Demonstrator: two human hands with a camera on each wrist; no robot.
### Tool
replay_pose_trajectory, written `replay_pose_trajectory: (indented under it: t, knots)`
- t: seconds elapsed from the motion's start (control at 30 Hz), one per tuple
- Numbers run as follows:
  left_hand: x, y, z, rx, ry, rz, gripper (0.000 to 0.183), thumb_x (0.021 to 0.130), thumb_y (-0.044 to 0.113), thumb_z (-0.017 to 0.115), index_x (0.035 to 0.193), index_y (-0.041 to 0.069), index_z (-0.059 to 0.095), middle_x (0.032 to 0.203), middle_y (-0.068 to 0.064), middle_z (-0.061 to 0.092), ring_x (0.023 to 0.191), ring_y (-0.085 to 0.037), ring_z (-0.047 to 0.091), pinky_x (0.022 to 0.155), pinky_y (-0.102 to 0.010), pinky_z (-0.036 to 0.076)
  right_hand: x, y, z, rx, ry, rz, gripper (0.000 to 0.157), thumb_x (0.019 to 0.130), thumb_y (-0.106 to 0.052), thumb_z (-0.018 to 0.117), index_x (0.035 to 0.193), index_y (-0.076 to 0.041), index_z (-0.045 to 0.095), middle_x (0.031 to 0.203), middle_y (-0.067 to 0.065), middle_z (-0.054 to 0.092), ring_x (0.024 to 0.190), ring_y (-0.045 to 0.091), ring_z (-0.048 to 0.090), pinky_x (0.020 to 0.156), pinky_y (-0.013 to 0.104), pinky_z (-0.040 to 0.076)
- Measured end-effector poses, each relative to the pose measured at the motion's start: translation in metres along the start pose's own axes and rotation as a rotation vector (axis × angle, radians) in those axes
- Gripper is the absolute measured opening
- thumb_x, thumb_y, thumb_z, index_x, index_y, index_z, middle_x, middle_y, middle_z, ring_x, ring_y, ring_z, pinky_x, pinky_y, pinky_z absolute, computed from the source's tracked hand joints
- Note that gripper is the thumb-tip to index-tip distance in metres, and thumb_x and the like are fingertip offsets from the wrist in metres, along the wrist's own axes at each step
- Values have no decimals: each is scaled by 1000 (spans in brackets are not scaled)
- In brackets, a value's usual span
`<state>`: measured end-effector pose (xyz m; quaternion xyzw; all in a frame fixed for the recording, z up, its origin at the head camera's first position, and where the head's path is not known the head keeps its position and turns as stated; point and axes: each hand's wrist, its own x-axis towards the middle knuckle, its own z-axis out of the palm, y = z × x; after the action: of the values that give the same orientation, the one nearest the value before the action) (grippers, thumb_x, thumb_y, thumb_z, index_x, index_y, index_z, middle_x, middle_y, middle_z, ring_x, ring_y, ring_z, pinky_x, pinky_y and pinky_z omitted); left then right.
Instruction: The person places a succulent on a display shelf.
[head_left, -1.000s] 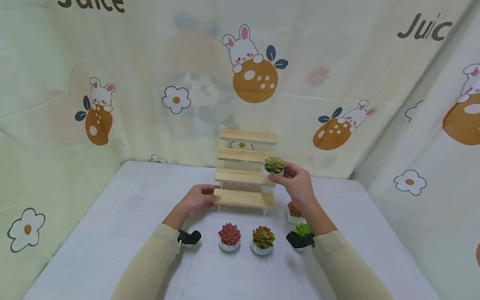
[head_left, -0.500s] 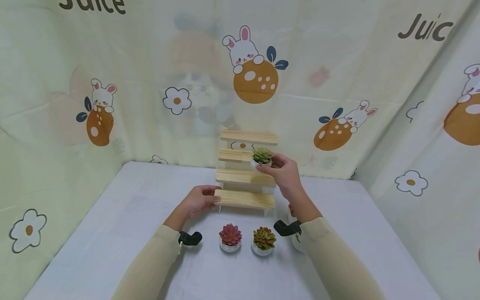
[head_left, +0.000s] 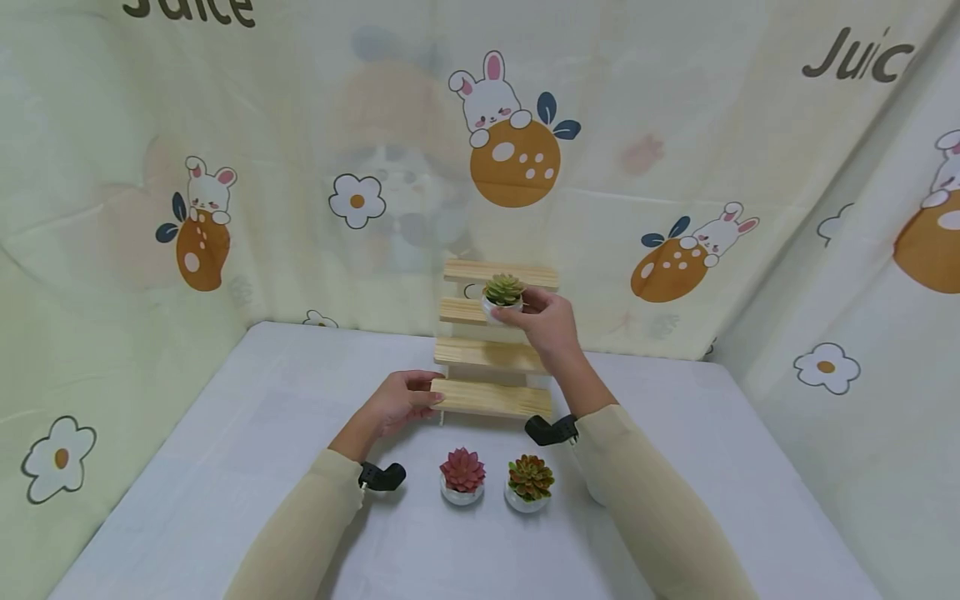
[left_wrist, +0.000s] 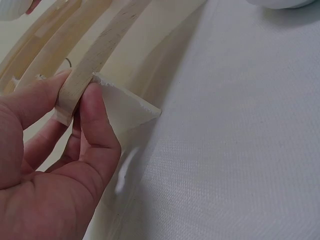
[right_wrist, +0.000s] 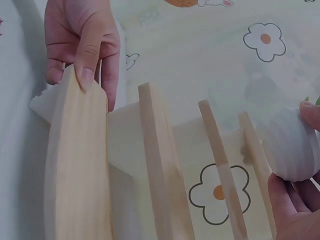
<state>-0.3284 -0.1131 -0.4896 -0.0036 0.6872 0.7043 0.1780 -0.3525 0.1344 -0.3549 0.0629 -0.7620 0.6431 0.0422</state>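
Observation:
A four-tier wooden stand (head_left: 491,398) with pale shelves and white side supports stands at the back of the table. My left hand (head_left: 395,404) grips the left end of its lowest shelf, thumb on one face and fingers on the other in the left wrist view. My right hand (head_left: 551,327) holds a green potted succulent (head_left: 503,289) by its small white pot, thumb and fingers around the sides. In the head view the plant overlaps the upper two shelves. The right wrist view shows the ribbed white pot (right_wrist: 292,145) beside the top shelf.
A red potted succulent (head_left: 462,473) and a green-and-rust potted succulent (head_left: 529,481) stand on the white tabletop (head_left: 420,550) in front of the stand. Another white pot (head_left: 594,487) is mostly hidden by the right sleeve. A bunny-print curtain (head_left: 300,108) hangs behind.
My right hand has carried the green succulent left and upward, from the stand's right side to before its upper shelves. My left hand keeps its grip. The right sleeve now covers the plants at right.

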Motion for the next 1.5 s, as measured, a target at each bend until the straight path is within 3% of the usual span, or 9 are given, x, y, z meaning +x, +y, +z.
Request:
replay_pose_trajectory:
  t: [0.33,0.7,1.0,1.23,1.5]
  knots:
    - [1,-4,-1,2,0,2,48,94,4,72,140,5,60,129,-14,60,96,-19,65,80,-29,61,19,-6,14,5,23,-33,56,79,-20,90,130,-10,70,124,9,70,106,15,66,85,24,55]
    - [1,-6,-4,12,4,2,48,94,5,72,141,4,59,131,-15,60,98,-20,65,81,-30,61,36,-16,26,-49,62,-41,61,80,-25,90,134,-8,67,128,11,69,115,20,62,96,35,54]
    - [2,-3,-1,5,6,4,48,94,4,72,141,4,59,129,-15,61,98,-20,65,80,-30,61,51,-21,30,-116,61,-89,53,83,-27,87,131,-13,70,123,10,72,105,18,66,86,30,54]
    - [3,-4,-2,-3,-1,2,47,95,3,71,140,3,60,127,-15,61,98,-20,65,79,-30,62,62,-20,33,-141,77,-95,54,83,-26,88,131,-11,70,125,8,72,110,18,65,92,34,55]
    - [4,-2,-4,-3,-21,6,48,93,2,72,140,4,60,126,-14,61,98,-20,65,79,-29,62,70,-16,36,-169,102,-96,50,84,-28,87,127,-9,71,119,10,71,103,21,63,88,36,54]
